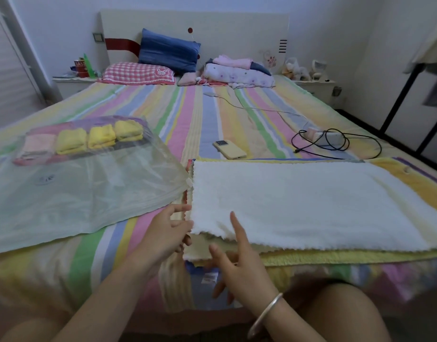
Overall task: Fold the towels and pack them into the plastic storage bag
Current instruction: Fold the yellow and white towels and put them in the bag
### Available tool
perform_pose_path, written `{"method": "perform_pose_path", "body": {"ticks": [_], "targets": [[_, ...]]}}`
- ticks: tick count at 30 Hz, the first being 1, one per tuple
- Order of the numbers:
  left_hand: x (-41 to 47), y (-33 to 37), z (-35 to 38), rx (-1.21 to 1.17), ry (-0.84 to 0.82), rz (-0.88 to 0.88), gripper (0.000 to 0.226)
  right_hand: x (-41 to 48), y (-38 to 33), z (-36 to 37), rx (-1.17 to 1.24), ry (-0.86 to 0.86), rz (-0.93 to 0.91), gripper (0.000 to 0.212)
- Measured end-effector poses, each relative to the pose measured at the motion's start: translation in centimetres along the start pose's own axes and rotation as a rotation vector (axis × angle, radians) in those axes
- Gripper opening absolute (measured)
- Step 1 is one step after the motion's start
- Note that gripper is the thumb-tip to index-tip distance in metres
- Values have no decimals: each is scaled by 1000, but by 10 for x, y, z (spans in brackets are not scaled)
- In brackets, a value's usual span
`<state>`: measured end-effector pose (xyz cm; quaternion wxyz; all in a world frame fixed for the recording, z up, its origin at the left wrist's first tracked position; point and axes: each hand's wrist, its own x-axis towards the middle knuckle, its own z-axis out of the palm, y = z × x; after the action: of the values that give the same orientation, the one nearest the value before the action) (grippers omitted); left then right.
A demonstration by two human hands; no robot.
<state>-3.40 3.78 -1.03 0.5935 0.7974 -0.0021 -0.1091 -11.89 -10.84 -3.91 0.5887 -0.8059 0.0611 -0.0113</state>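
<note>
- Striped bed (163,114) filled the view, seen from its foot edge.
- White towel (311,201) lay flat on a stack of unfolded towels, its long axis running left to right and one short end pointing at the bag.
- Plastic storage bag (77,198) lay just left of the white towel, with folded towels (99,137) packed at its far end.
- Left hand (168,233) appeared to pinch the white towel's near left corner, though blur left the grip unsure.
- Right hand (237,262) was open, fingers spread, forefinger over the towel's near edge.
- Folding seemed barely begun; the next move probably called for lifting that short end and carrying it rightward along the length.
</note>
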Motion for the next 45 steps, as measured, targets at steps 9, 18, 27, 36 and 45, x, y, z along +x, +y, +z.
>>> {"method": "perform_pose_path", "body": {"ticks": [9, 18, 27, 36, 45], "targets": [[2, -17, 16, -293, 65, 45, 21, 10, 24, -129, 288, 519, 145, 52], [2, -23, 49, -436, 274, 38, 29, 17, 71, -258, 92, 851, 319, 58], [0, -25, 54, -279, 258, 63, 34, 23, 75, -272, -540, 869, 451, 52], [-3, -30, 46, -140, 184, 79, 35, 30, 37, -124, -1236, 221, -436, 39], [-4, -46, 25, -61, 126, 96, 48, 31, 33, -95, -1020, 323, -411, 26]]}}
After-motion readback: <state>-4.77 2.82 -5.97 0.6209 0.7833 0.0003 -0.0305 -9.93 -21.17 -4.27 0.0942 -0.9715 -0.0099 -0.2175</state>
